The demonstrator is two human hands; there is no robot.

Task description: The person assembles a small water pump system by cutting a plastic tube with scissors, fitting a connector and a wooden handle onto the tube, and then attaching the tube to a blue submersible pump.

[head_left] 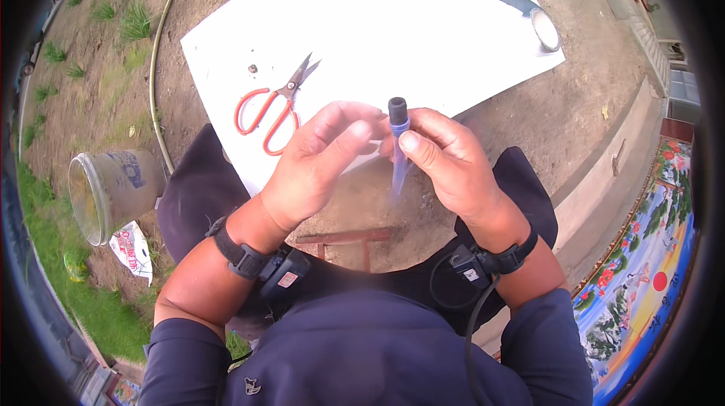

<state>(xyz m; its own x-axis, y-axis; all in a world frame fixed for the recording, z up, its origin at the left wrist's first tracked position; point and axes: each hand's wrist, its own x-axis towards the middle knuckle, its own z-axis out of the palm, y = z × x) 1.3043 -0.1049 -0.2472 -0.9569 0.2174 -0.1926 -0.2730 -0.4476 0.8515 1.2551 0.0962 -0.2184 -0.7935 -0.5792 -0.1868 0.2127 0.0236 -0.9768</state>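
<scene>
Pinching the bluish tube [399, 161] below its black end piece [397, 110] with right fingers [424, 152], by the white bench [340, 36]; spreading left fingers [349, 114] partway beside it, apparently gripping nothing. Probably calling for a light squeeze tbh, not kinking it.

bright daylight, glaring white surface [423, 47], bent edges

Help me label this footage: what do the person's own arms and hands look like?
The left hand and right hand are ungloved. Dark navy sleeves end near the elbows. Black straps circle both wrists, each with a small dark box bearing a pale label. A dark cable runs down from the right wrist.
</scene>
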